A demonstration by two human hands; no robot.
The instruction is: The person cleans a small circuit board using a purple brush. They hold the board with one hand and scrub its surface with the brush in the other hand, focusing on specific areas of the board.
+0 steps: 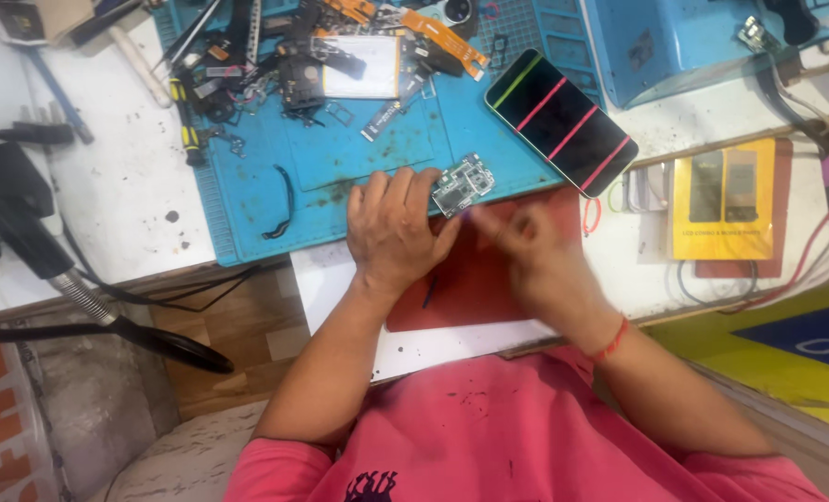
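My left hand (391,228) rests on the front edge of the blue work mat (358,158), with its fingertips pinching a small green circuit board (463,184). My right hand (530,244) is blurred just to the right of the board, over a red pad (475,284); its fingers are bunched together and I cannot tell whether they hold a small tool or part. A dark phone (561,123) with red and green strips across its screen lies tilted at the mat's right edge.
Several loose phone parts, flex cables and a white battery (358,67) litter the back of the mat. Screwdrivers (184,116) lie at its left edge. A yellow box (723,200), a blue machine (675,42) and cables sit to the right; a black gooseneck arm (24,232) stands left.
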